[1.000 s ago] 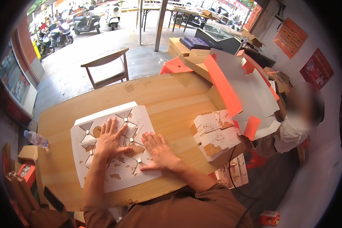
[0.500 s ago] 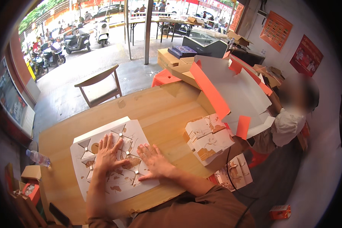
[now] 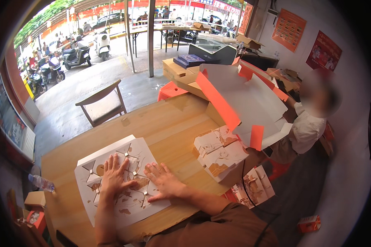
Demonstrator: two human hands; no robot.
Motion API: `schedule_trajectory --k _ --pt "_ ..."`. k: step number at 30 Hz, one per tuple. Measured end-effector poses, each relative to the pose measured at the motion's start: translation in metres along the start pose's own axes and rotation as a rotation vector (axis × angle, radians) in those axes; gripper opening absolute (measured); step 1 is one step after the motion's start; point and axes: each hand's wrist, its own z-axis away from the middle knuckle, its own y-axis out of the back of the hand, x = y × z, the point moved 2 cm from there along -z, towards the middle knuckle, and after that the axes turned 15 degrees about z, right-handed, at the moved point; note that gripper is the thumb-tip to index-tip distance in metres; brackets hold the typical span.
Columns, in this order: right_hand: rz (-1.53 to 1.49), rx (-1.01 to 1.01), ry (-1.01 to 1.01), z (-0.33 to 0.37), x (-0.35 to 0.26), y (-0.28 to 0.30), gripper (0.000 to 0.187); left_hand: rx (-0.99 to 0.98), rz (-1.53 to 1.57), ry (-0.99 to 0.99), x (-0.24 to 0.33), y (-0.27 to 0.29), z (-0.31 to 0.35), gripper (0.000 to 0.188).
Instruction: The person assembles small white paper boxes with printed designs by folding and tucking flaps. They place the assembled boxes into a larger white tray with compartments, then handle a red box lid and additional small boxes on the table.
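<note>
A white die-cut cardboard sheet (image 3: 86,197) with brown and gold leaf-like prints lies flat on the wooden table (image 3: 177,136). Several star-shaped cut-outs with small square openings run across it. Over its middle, my left hand (image 3: 114,175) rests palm down, fingers spread. My right hand (image 3: 165,181) lies just beside it, also flat and spread, on the sheet's right part. Neither hand grips anything. The parts of the print and cuts under my palms are hidden.
Folded printed boxes (image 3: 220,152) sit at the table's right edge. Beyond them is a big white-and-red cardboard piece (image 3: 251,103), with another person (image 3: 307,131) beside it. A water bottle (image 3: 41,182) stands at left, a chair (image 3: 101,105) behind the table. A black cable (image 3: 244,177) hangs at right.
The whole view has shifted a little, so most things sit slightly further left. Both my hands stay flat on the cardboard sheet in nearly the same places.
</note>
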Motion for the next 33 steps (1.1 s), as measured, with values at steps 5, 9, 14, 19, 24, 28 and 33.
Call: schedule_trajectory --k 5,9,14,19,24,28,33 --pt "0.013 0.028 -0.004 0.001 0.0 -0.005 0.124 0.005 0.012 -0.008 -0.001 -0.001 0.0 0.112" --pt "0.023 0.033 -0.004 0.003 0.0 -0.002 0.124 0.005 0.01 -0.012 0.005 0.001 -0.001 0.112" --pt "0.033 0.065 -0.005 0.004 -0.001 -0.007 0.124 -0.035 -0.002 0.012 0.005 0.003 0.0 0.116" --pt "0.046 0.05 -0.006 0.002 0.001 -0.011 0.125 0.044 0.077 0.12 0.0 0.026 0.001 0.101" --pt "-0.001 0.055 -0.008 0.001 -0.001 -0.015 0.126 0.312 0.151 0.259 -0.013 0.106 0.048 0.081" --pt "0.001 0.021 -0.009 0.004 0.002 -0.009 0.126 0.252 -0.008 0.626 -0.064 0.088 0.107 0.08" --pt "-0.013 0.056 -0.001 0.005 0.001 -0.007 0.125 0.243 -0.034 0.624 -0.11 0.039 0.172 0.072"
